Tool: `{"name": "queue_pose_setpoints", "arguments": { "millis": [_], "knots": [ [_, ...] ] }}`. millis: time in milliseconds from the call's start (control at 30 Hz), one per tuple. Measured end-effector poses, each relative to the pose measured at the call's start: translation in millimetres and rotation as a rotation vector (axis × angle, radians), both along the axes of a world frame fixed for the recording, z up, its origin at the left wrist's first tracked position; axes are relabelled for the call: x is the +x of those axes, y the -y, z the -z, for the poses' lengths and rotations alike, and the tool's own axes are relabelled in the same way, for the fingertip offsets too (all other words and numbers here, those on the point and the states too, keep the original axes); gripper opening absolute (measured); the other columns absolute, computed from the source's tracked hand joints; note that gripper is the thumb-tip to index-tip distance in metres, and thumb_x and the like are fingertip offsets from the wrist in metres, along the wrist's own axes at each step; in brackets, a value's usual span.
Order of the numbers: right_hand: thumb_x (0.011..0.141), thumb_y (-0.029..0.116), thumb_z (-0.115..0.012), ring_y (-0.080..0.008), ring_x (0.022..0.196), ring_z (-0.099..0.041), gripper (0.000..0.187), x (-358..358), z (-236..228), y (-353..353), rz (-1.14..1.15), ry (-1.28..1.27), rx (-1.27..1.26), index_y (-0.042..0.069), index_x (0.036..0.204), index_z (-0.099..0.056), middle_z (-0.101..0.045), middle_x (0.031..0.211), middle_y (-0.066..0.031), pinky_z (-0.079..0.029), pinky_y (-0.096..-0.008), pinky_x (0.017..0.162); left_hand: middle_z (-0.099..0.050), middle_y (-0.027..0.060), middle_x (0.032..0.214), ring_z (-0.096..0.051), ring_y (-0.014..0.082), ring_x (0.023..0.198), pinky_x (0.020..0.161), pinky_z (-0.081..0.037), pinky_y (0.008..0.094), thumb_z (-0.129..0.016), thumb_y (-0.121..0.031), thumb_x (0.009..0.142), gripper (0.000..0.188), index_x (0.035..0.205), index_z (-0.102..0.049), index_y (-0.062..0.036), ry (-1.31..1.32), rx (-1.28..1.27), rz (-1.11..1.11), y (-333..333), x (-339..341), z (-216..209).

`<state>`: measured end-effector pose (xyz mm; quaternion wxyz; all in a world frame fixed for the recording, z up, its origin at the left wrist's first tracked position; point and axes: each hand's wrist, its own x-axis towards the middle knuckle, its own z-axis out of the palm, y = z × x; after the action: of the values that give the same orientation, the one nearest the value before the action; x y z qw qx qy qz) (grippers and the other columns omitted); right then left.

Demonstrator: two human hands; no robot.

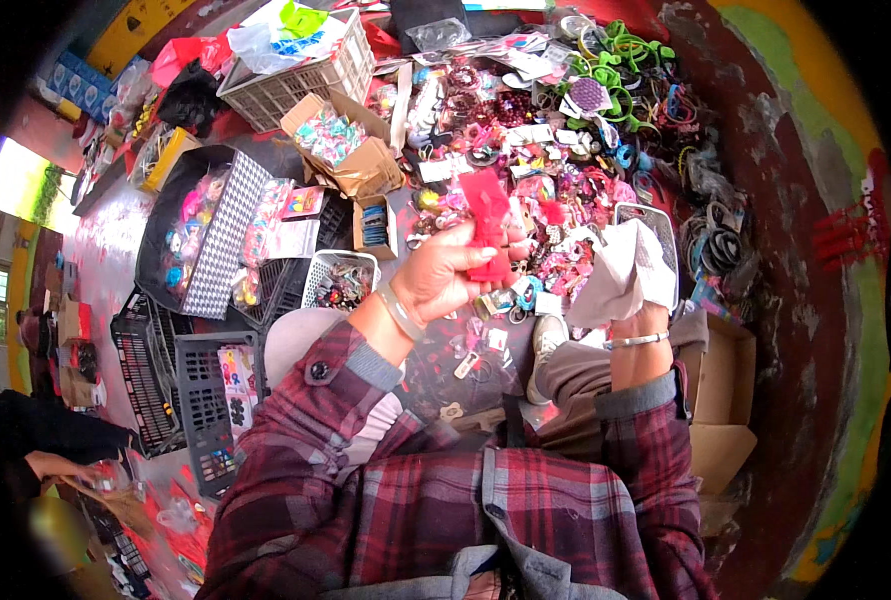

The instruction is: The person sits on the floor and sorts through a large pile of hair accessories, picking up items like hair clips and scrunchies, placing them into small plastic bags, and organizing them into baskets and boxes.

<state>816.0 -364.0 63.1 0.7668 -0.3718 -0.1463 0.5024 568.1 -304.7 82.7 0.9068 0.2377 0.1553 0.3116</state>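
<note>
Above the littered floor: both hands are working over a heap of small hair accessories (526,170).
Left hand (446,275): fingers are closing around a red bow-like piece (488,225), gripping it upright just over the pile.
Right hand (634,300): mostly hidden under a white cloth or bag (621,270) that it is clutching; how far the fingers are curling cannot be told.
Nearby: an open cardboard box (351,150) and a white mesh basket (341,280) are sitting to the left of the red piece.

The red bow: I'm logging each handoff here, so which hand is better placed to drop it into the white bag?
Probably the left hand: it already grips the red bow by its fingers, right beside the white bag, which the right hand is busy holding.
</note>
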Motion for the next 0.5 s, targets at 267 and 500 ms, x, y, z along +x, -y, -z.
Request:
{"name": "queue_pose_setpoints", "arguments": {
  "millis": [267, 500],
  "knots": [
    [0.085, 0.011, -0.054, -0.0228, 0.080, -0.060, 0.019, -6, -6, 0, -0.013, 0.023, 0.033, 0.000, 0.100, -0.055, -0.061, 0.089, -0.0118, -0.051, -0.0326, 0.067, -0.051, 0.0197, 0.114, -0.058, 0.0240, 0.095, 0.082, -0.049, 0.0347, -0.051, -0.004, 0.085, 0.043, 0.126, -0.037, 0.0018, 0.019, -0.030, 0.069, 10, -7, -6],
    [0.085, 0.014, -0.057, -0.0197, 0.070, -0.061, 0.018, -16, -18, -6, 0.081, 0.221, -0.136, 0.001, 0.098, -0.055, -0.059, 0.083, -0.0093, -0.053, -0.0300, 0.060, -0.057, 0.0153, 0.106, -0.060, 0.0152, 0.080, 0.070, -0.050, 0.0283, -0.051, -0.008, 0.086, 0.035, 0.119, -0.043, 0.0009, -0.058, -0.009, 0.072, 8, -7, -11]
  ]
}}
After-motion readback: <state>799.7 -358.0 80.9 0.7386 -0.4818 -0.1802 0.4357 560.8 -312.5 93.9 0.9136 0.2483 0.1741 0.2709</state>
